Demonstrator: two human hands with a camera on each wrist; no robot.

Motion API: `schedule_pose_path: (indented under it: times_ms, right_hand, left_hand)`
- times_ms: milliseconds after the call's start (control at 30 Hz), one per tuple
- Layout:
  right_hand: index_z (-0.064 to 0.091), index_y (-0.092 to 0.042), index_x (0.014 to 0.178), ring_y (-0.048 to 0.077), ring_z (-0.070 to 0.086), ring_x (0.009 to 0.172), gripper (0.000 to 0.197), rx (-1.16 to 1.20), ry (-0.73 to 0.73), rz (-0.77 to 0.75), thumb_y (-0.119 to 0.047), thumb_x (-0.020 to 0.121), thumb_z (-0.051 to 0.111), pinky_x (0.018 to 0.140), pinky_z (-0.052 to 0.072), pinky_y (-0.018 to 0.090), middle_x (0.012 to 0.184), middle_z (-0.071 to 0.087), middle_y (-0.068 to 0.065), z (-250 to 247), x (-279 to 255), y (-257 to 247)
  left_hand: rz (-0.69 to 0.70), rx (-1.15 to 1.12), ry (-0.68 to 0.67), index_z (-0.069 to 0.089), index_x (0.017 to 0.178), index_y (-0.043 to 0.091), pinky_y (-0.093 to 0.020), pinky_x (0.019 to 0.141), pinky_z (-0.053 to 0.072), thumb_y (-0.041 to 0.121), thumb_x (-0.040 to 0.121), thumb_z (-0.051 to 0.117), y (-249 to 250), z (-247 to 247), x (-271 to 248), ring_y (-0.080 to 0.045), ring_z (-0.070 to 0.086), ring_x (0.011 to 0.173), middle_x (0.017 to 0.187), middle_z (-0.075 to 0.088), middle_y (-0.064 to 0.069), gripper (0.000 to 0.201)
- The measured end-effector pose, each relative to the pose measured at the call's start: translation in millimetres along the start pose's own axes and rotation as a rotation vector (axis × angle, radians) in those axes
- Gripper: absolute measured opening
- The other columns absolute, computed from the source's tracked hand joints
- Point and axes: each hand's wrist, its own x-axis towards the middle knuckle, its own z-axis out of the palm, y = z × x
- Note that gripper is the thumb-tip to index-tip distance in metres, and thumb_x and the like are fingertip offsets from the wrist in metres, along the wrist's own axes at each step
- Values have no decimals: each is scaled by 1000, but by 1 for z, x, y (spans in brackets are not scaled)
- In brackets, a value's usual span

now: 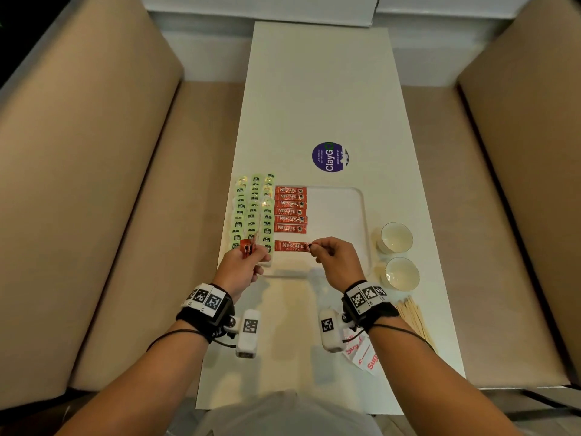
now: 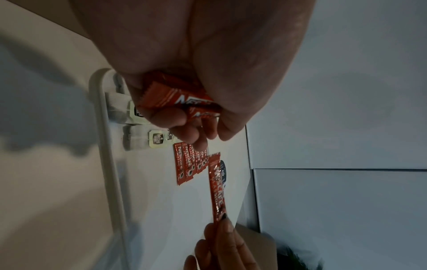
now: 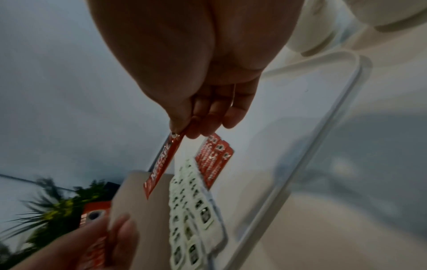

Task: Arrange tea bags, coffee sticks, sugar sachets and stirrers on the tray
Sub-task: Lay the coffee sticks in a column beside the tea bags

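A white tray (image 1: 361, 215) lies on the table. Green tea bags (image 1: 253, 209) fill its left part in three columns. Beside them lies a column of several red coffee sticks (image 1: 290, 210). My right hand (image 1: 333, 256) pinches one red coffee stick (image 1: 292, 246) by its right end and holds it level just above the tray, below that column. That stick (image 2: 217, 188) shows in the left wrist view and as a stick (image 3: 161, 166) in the right wrist view. My left hand (image 1: 243, 265) grips a small bunch of coffee sticks (image 1: 247, 247) over the tray's near left corner.
Two white cups (image 1: 396, 237) (image 1: 402, 273) stand right of the tray. Wooden stirrers (image 1: 415, 319) and sugar sachets (image 1: 361, 350) lie at the near right of the table. A purple round sticker (image 1: 330, 156) sits beyond the tray. Beige benches flank the table.
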Motion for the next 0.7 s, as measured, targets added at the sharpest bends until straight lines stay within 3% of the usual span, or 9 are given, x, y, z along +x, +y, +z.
schedule_pose_path:
  times_ms: [67,267,400,533,633,700]
  right_hand:
    - [73,-19,89,11,66,73,9,-46,30,33,-24,95,68,73,53,23,81,73,-2,1,13,6]
    - [73,-20,82,16,65,74,16,-173,31,171,-22,96,66,74,53,29,78,72,0,14,42,26]
    - [77,-18,86,12,61,68,16,-265,23,188,-25,95,67,57,42,19,73,68,-5,21,57,28]
    - [69,-15,66,12,47,50,32,-297,32,255,-29,95,67,43,34,17,55,57,-4,28,67,27]
    - [68,1,66,16,40,48,44,-330,30,260,-33,95,67,46,33,23,52,51,1,32,74,28]
    - [70,0,69,17,45,50,44,-351,12,255,-34,95,66,50,36,24,54,55,3,36,78,26]
  left_hand:
    - [-21,-7,-8,67,103,11,-17,47,40,26,99,61,0,-3,7,-9,54,60,93,73,-3,17]
    - [-72,-42,-6,66,112,9,-15,46,40,10,95,63,0,-7,22,-10,56,61,94,71,-6,17]
    - [-94,-54,8,67,113,8,-14,44,39,7,95,63,-4,-7,30,-9,56,60,95,69,-6,19]
    - [-113,-63,14,67,113,6,-14,45,40,6,95,63,-8,-9,34,-10,57,61,95,69,-8,19]
    - [-123,-78,24,66,113,5,-14,44,39,4,94,62,-11,-11,35,-9,56,59,93,69,-9,19]
    - [-128,-84,37,67,113,4,-14,44,39,2,94,61,-13,-12,37,-9,56,59,92,68,-8,19]
